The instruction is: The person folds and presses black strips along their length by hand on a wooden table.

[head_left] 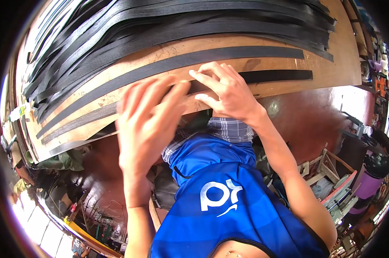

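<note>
Both hands are over long black flat strips at the near edge of a wooden board. My right hand has its thumb and index finger spread on either side of the nearer black strip, which passes beneath it. Whether the fingertips press on the strip, I cannot tell. To its left, my left hand is blurred by motion, with its fingers loosely curved and apart; nothing shows in them. It covers part of the near strips. A second black strip lies just beyond both hands, curved in this wide view.
A thick pile of black strips covers the far side of the wooden board. Below the board's edge is a reddish floor. A wooden frame and a purple container stand at the right.
</note>
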`<state>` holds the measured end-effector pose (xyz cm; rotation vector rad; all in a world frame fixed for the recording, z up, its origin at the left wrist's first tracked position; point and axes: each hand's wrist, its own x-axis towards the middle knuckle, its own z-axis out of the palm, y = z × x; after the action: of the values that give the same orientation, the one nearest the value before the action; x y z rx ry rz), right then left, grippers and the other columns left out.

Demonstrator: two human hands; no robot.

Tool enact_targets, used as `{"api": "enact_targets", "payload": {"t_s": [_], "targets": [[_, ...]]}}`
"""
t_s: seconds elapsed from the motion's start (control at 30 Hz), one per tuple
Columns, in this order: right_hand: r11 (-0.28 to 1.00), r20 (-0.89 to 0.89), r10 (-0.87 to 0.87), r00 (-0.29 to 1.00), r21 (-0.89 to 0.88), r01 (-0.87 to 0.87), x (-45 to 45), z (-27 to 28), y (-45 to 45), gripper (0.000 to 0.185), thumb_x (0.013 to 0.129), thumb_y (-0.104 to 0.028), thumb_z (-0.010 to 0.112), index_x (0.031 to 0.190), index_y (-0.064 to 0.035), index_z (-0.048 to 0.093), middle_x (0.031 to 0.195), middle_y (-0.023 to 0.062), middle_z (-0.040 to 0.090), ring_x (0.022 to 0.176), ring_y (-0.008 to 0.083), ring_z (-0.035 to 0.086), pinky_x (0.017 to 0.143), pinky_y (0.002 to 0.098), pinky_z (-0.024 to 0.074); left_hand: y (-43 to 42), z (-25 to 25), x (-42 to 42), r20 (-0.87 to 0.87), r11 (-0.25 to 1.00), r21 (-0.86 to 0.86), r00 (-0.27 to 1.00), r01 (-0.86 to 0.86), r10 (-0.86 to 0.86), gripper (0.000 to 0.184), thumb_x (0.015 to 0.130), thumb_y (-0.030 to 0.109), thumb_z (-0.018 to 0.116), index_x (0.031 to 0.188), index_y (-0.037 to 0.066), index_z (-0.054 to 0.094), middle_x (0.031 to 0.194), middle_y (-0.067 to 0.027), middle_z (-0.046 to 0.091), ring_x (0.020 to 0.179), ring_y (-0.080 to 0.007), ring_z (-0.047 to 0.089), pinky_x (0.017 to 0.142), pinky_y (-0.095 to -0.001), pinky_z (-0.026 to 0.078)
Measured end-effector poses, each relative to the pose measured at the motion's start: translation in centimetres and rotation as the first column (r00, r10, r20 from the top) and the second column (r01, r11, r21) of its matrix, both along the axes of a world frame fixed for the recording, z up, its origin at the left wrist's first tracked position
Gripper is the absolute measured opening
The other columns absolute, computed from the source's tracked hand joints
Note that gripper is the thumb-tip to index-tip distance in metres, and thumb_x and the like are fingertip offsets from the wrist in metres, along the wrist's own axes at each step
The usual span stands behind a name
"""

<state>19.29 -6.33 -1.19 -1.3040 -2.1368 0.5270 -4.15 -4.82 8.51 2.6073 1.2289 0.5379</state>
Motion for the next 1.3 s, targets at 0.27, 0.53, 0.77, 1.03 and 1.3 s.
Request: {"api": "enact_targets", "payload": {"t_s": [0.27,0.53,0.77,1.03,1.3], "targets": [[0.999,0.025,0.035,0.999,-0.033,-0.034,2.1,-0.1,0.7,0.036,0.091,-0.026,0.082,0.121,-0.0072,0.074,0.111,0.008,0.065,0.103,0.0295,0.065,0.093,0.0426,0.0532,-1.2,-3.8,-9.8,-0.029,0.866,-0.373,0.937,-0.334,0.349,0.074,0.081,0.004,0.083,0.151,0.013,0.062,0.135,-0.0125,0.071,0.126,-0.0347,0.064,0.114,-0.0465,0.047],[0.987,0.102,-0.091,0.991,-0.12,0.103,8.1,1.6,-0.8,0.03,0.089,-0.021,0.083,0.116,-0.0106,0.076,0.11,0.0049,0.064,0.097,0.0277,0.062,0.091,0.0422,0.0517,0.7,-2.8,-5.5,0.205,0.93,-0.368,0.974,-0.013,0.095,0.053,0.076,-0.002,0.083,0.128,0.006,0.076,0.1,-0.0133,0.067,0.089,-0.0308,0.067,0.081,-0.039,0.056],[0.98,0.099,-0.114,0.989,-0.153,0.128,9.3,2.1,-1.1,0.034,0.085,-0.017,0.085,0.116,-0.0104,0.073,0.109,0.0047,0.063,0.094,0.0273,0.062,0.086,0.0403,0.0498,1.5,-2.7,-4.2,0.163,0.923,-0.381,0.987,0.05,0.013,0.062,0.07,0.013,0.095,0.13,0.009,0.078,0.091,-0.0096,0.07,0.075,-0.0284,0.067,0.071,-0.0373,0.055],[0.982,0.114,-0.03,0.993,-0.184,0.051,8.4,2.8,-0.5,0.041,0.084,-0.018,0.086,0.119,-0.0078,0.068,0.111,0.0063,0.062,0.096,0.0278,0.061,0.087,0.0406,0.0488,2.2,-2.8,-4.5,0.152,0.922,-0.382,0.988,0.061,-0.003,0.065,0.064,0.007,0.095,0.128,0.006,0.081,0.085,-0.0097,0.07,0.071,-0.0251,0.066,0.07,-0.0363,0.054],[0.961,0.098,0.044,0.994,-0.277,-0.016,8.6,3.2,0.7,0.034,0.086,-0.017,0.083,0.113,-0.0054,0.065,0.11,0.0076,0.059,0.1,0.0282,0.062,0.09,0.0418,0.0494,2.9,-3.8,-4.8,0.164,0.923,-0.375,0.986,0.086,-0.025,0.064,0.064,0.005,0.094,0.126,0.005,0.08,0.093,-0.0138,0.074,0.08,-0.0295,0.071,0.076,-0.0378,0.058]]}}
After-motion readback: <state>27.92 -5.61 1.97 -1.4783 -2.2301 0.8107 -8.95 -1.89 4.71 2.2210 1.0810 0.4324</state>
